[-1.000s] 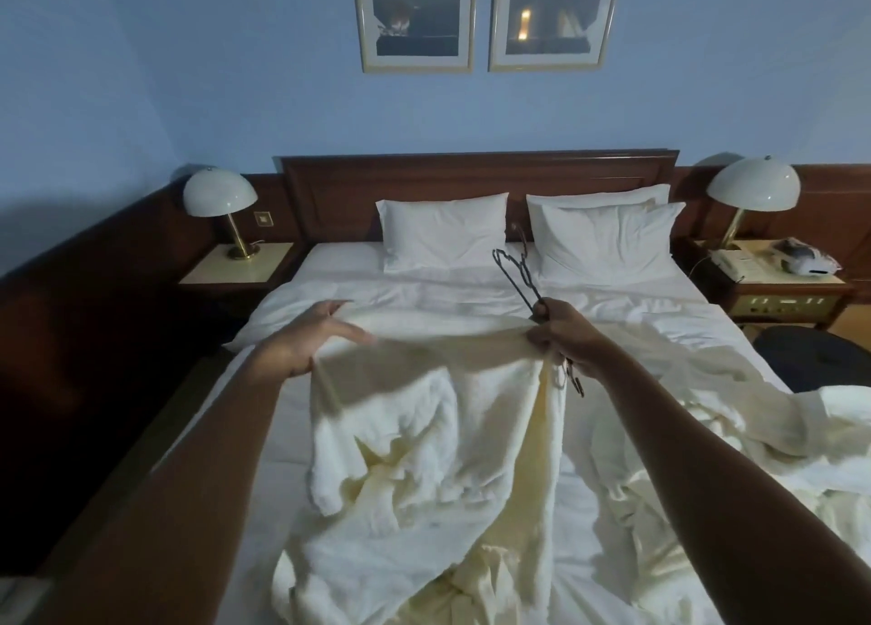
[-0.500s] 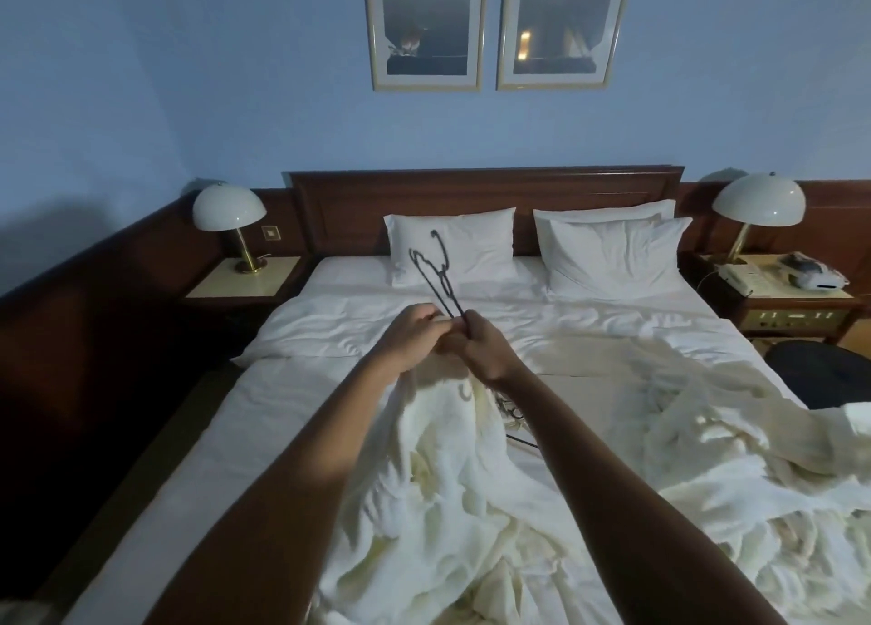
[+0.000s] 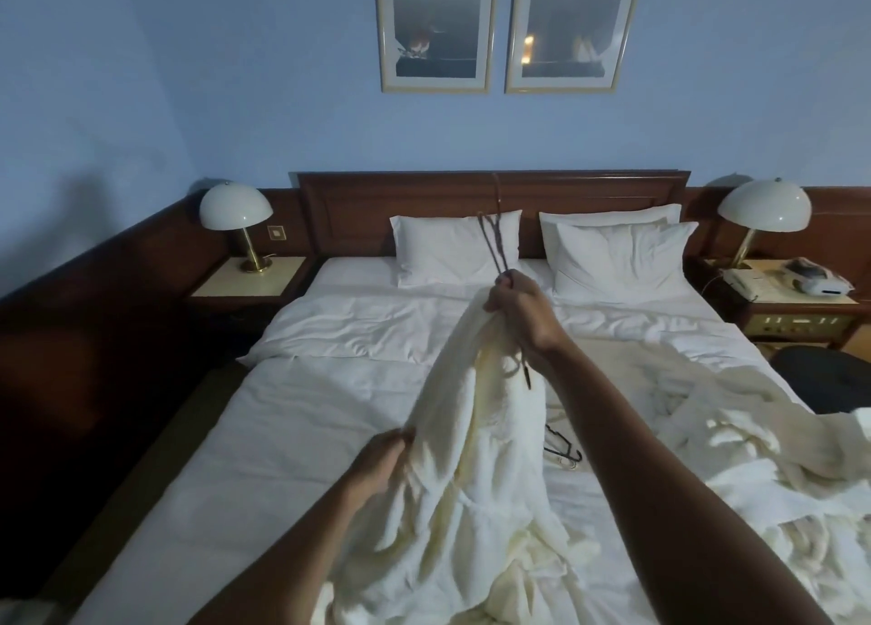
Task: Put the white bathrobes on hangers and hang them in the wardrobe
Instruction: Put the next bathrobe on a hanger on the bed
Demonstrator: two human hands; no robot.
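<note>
From the head view, my right hand (image 3: 521,315) grips the thin dark wire hanger (image 3: 492,242) together with the top of the white terry-cloth bathrobe (image 3: 476,440), above the white-sheeted bed (image 3: 301,412). The robe's long axis hangs down toward me. My left hand (image 3: 377,466), the nearer one, pinches its left edge, lower down.

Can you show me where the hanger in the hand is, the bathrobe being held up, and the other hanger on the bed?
hanger (image 3: 493,240), head view, on its blurred dark wires.
bathrobe (image 3: 476,436), head view, on the hanging cloth.
other hanger (image 3: 562,446), head view, on its dark frame.
</note>
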